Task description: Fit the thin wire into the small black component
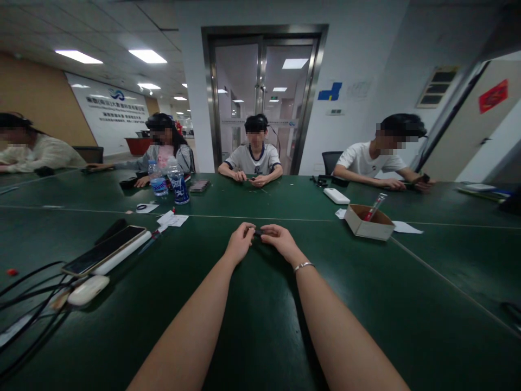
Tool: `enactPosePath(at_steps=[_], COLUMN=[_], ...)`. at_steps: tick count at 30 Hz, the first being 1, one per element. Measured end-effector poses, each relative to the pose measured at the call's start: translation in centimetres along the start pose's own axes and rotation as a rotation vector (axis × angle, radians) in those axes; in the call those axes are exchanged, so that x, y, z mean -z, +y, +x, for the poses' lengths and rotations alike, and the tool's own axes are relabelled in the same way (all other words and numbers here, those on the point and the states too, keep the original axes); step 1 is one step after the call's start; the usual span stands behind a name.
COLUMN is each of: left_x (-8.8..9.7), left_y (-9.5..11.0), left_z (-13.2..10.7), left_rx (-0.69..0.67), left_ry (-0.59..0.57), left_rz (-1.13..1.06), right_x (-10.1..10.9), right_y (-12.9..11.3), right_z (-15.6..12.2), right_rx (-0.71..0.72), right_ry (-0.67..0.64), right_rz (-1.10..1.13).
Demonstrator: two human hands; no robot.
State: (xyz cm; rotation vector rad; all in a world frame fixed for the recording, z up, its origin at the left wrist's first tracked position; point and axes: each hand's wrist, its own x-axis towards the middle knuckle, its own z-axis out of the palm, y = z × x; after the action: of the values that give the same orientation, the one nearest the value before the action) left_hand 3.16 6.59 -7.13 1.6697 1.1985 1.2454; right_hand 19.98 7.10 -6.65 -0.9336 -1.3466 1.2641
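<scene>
Both my arms reach forward over the dark green table (260, 304), and my hands come close together near its middle. Between them is a small dark object (258, 233), too small and dim to name. My left hand (241, 241) pinches it from the left with bent fingers. From the other side my right hand (280, 239) grips its right end, thumb and fingers curled round it. A silver bracelet (304, 266) circles my right wrist. The object sits low, just above or on the tabletop; I cannot tell which.
To the left lie a phone (108, 250), a white earbud case (88, 290) and black cables (30, 296). Two water bottles (178, 182) stand beyond. On the right are an open cardboard box (369, 225) and a white power bank (336, 196). Several people sit across the table.
</scene>
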Motion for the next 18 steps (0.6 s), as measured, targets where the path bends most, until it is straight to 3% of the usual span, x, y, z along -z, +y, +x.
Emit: enactPosePath(at_steps=[7, 9, 11, 13, 15, 18], left_x=[0.1, 0.2, 0.6, 1.5, 3.3, 7.5], left_y=[0.0, 0.6, 1.3, 2.0, 2.5, 3.1], left_z=[0.0, -0.2, -0.8, -1.8, -3.4, -6.8], left_rx=[-0.021, 0.020, 0.087, 0.140, 0.162, 0.214], left_ry=[0.048, 0.056, 0.006, -0.099, -0.238, -0.371], left_rz=[0.127, 0.136, 0.105, 0.075, 0.059, 0.042], right_x=[-1.4, -1.6, -1.2, 0.6, 4.0, 11.5], right_y=[0.9, 0.2, -1.6, -4.4, -8.0, -12.4], right_z=[-0.6, -1.2, -2.3, -4.0, -6.6, -12.3], right_rx=[0.225, 0.250, 0.250, 0.207, 0.101, 0.011], right_ry=[0.105, 0.069, -0.057, -0.250, -0.377, -0.242], right_rz=[-0.593, -0.682, -0.775, -0.873, -0.978, -1.177])
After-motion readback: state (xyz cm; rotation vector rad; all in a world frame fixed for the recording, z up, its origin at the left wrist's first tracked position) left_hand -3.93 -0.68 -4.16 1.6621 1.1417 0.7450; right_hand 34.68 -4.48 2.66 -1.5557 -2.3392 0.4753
